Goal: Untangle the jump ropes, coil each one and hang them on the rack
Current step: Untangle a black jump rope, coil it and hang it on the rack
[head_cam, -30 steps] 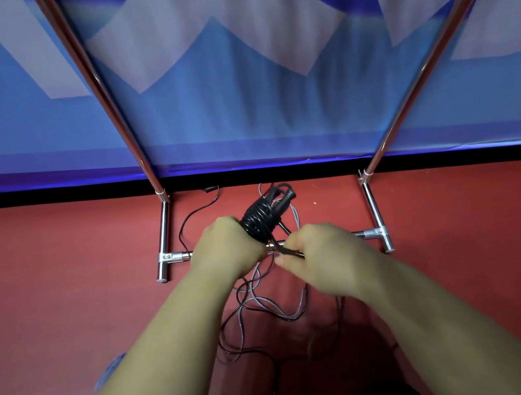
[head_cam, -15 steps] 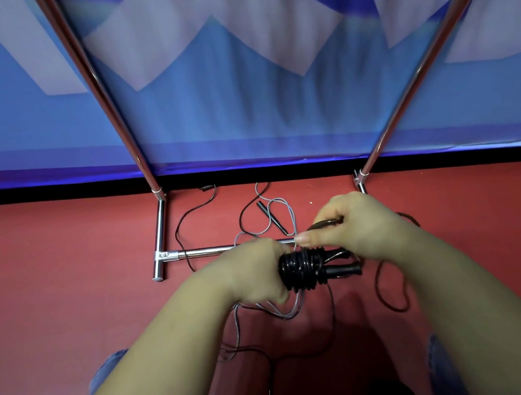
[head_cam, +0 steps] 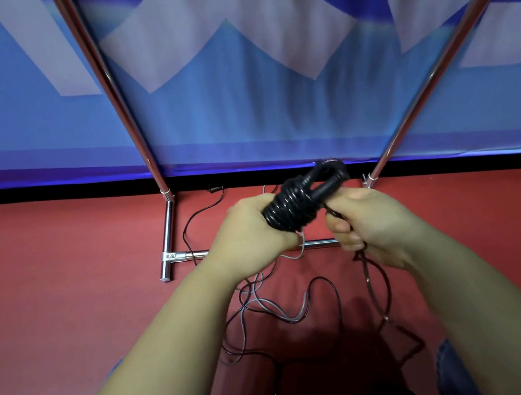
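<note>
Hands meet in the middle of the head view, close together above the red floor [head_cam: 61,302]. The left hand [head_cam: 251,233] is curled tight around one end of a black rope bundle [head_cam: 292,205]. The bundle is a jump rope wound round and round its black handles [head_cam: 326,185], and it sticks up and to the right out of that fist. The right hand [head_cam: 372,226] sits just beside the bundle, touching it. Its fingers are curled too, and they pinch the loose end of the black rope [head_cam: 367,279]. This loose end drops down under the right hand and loops on the floor.

Below both hands, more thin ropes [head_cam: 272,310], black and grey, lie in a messy tangle on the floor. Some of them run up behind the left hand.

Just past the hands stands the shiny metal rack [head_cam: 168,234]. Its low bar runs behind both fists, and its two poles lean up and away on either side. Behind the rack hangs a blue and white banner [head_cam: 234,97].
</note>
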Demonstrator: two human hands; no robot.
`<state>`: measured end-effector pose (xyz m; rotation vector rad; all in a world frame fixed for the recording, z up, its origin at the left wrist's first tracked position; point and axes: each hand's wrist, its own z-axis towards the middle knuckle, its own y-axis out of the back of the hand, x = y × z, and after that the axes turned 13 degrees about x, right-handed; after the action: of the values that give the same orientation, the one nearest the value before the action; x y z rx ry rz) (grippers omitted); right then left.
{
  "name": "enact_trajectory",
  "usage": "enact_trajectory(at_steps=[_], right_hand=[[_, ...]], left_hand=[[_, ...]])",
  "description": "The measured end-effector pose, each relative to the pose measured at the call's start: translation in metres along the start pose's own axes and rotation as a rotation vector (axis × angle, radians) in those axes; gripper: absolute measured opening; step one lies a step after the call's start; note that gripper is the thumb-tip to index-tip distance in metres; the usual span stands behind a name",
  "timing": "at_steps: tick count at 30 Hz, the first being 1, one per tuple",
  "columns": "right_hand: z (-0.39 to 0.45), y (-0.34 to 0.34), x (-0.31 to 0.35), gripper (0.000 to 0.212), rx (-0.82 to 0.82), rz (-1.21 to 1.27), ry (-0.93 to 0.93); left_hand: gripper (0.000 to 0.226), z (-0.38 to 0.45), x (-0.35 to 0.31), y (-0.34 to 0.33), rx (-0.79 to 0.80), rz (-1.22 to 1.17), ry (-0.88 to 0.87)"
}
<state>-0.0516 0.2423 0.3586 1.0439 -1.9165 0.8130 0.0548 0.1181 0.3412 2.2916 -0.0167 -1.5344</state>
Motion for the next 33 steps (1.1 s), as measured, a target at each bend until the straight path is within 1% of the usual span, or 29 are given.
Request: enact_trajectory(at_steps=[2,4,7,9,13,16,18,20,22,24,25,27,28,31,33], right_hand=[[0.004,-0.004,-0.003,0.032,-0.012,-0.108,0.029],[0.008,-0.008,-0.010,0.038,-0.034,-0.274,0.007],[0.012,-0.011,-0.020,0.041,-0.020,-0.490,-0.041],[0.009,-0.010,-0.019,0.040,0.000,-0.616,-0.063],[-0.002,-0.007,-0.010,0.035,0.041,-0.989,-0.103],[-0.008,-0.009,-0.005,0.033,0.064,-1.097,-0.085],[-0.010,-0.012,-0.003,0.034,0.052,-1.166,-0.044],[-0.011,-0.013,-0.002,0.034,0.039,-1.215,0.008],[-0.010,-0.011,0.000,0.029,0.028,-1.220,0.027],[-0.011,-0.005,0.003,0.027,-0.008,-1.155,0.022],[-0.011,-0.001,0.004,0.028,-0.034,-1.110,0.034],[-0.011,0.007,0.003,0.032,-0.084,-1.009,0.063],[-0.011,0.011,0.001,0.035,-0.093,-0.944,0.070],[-0.011,0.019,-0.003,0.039,-0.043,-0.695,0.081],[-0.011,0.021,-0.002,0.033,-0.019,-0.604,0.087]], left_hand=[[0.020,0.004,0.001,0.003,-0.099,-0.035,0.043],[0.016,0.006,0.003,0.005,-0.173,-0.005,0.102],[0.013,0.008,0.007,0.005,-0.235,0.083,0.185],[0.013,0.008,0.010,0.005,-0.250,0.162,0.249],[0.015,0.006,0.014,0.005,-0.154,0.320,0.396],[0.015,0.006,0.015,0.000,-0.098,0.448,0.458],[0.016,0.006,0.014,-0.005,-0.066,0.543,0.482],[0.016,0.006,0.013,-0.008,0.037,0.605,0.529],[0.013,0.004,0.011,-0.011,0.233,0.652,0.555],[0.011,0.003,0.009,-0.012,0.428,0.647,0.531],[0.010,0.001,0.009,-0.013,0.494,0.636,0.500],[0.020,-0.001,0.007,-0.012,0.562,0.574,0.420],[0.020,-0.003,0.007,-0.011,0.581,0.531,0.374],[0.020,-0.007,0.004,-0.008,0.632,0.428,0.249],[0.024,-0.008,0.002,-0.007,0.641,0.375,0.198]])
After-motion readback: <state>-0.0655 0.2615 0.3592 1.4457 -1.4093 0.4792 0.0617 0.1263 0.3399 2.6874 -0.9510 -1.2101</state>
